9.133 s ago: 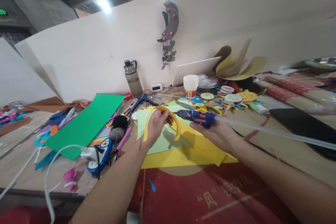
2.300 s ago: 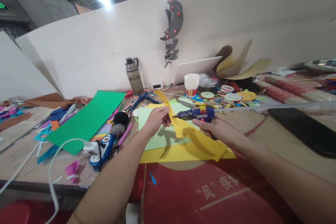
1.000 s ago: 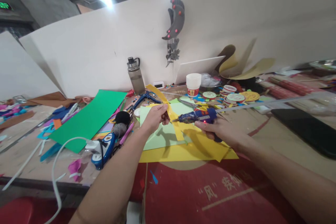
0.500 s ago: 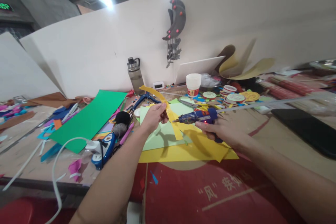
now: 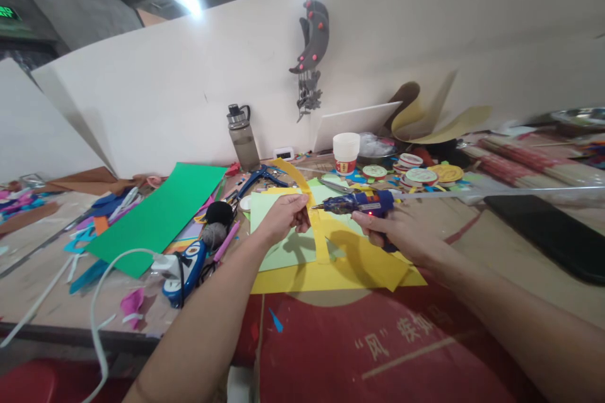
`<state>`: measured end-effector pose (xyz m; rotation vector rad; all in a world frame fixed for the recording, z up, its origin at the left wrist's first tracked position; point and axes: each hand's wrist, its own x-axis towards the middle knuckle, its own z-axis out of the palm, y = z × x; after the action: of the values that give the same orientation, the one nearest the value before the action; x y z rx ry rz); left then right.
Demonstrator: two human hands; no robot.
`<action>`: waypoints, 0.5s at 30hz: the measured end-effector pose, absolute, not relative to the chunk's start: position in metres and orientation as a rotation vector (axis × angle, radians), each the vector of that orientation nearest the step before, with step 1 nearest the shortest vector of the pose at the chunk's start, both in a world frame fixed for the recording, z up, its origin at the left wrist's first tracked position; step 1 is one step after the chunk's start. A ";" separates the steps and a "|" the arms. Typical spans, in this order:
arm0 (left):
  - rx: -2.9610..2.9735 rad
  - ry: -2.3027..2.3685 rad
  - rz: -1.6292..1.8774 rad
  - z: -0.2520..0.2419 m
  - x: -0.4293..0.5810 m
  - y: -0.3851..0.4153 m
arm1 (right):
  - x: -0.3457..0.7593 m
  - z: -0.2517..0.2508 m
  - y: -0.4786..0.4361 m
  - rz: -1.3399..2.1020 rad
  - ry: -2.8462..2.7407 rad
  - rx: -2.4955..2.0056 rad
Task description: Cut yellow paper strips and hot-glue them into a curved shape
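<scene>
My left hand (image 5: 289, 217) pinches a yellow paper strip (image 5: 320, 236) near its middle; the strip's upper end curves up and away to the left. My right hand (image 5: 385, 227) is wrapped round the handle of a blue hot glue gun (image 5: 362, 202) with a small red light on its side. The nozzle points left, at the strip just beside my left fingertips; whether it touches I cannot tell. A long clear glue stick (image 5: 449, 194) sticks out of the gun's back. Under both hands lie light green paper (image 5: 267, 252) and yellow paper (image 5: 350, 277).
Scissors (image 5: 333, 184) and blue-handled pliers (image 5: 259, 177) lie behind the hands. A white cup (image 5: 346, 148) and a water bottle (image 5: 243, 138) stand farther back. At left are a green sheet (image 5: 155, 217) and a blue power strip (image 5: 188, 271) with a white cable. A black phone-like slab (image 5: 543, 236) lies right.
The left hand and the strip have shifted slightly right. The glue gun's nozzle has risen a little and now points higher on the strip, near the left fingertips.
</scene>
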<state>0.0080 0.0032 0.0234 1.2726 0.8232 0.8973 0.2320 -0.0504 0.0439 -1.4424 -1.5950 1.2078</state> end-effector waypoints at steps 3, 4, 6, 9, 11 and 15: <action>1.231 0.831 0.961 0.023 0.007 0.005 | 0.231 0.044 -0.053 1.199 -1.603 -1.440; 1.223 0.836 0.981 0.023 0.006 0.006 | 0.230 0.045 -0.054 1.199 -1.606 -1.435; 1.218 0.845 1.003 0.023 0.006 0.006 | 0.229 0.046 -0.055 1.197 -1.608 -1.426; 1.218 0.848 0.990 0.024 0.007 0.005 | 0.229 0.046 -0.055 1.207 -1.604 -1.421; 1.219 0.839 0.956 0.024 0.008 0.004 | 0.230 0.045 -0.054 1.208 -1.597 -1.423; 1.231 0.809 0.903 0.023 0.010 0.001 | 0.232 0.044 -0.051 1.193 -1.581 -1.425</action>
<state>0.0102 0.0006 0.0230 1.2305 0.8094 0.9026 0.2316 -0.0509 0.0437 -1.4248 -1.5807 1.1928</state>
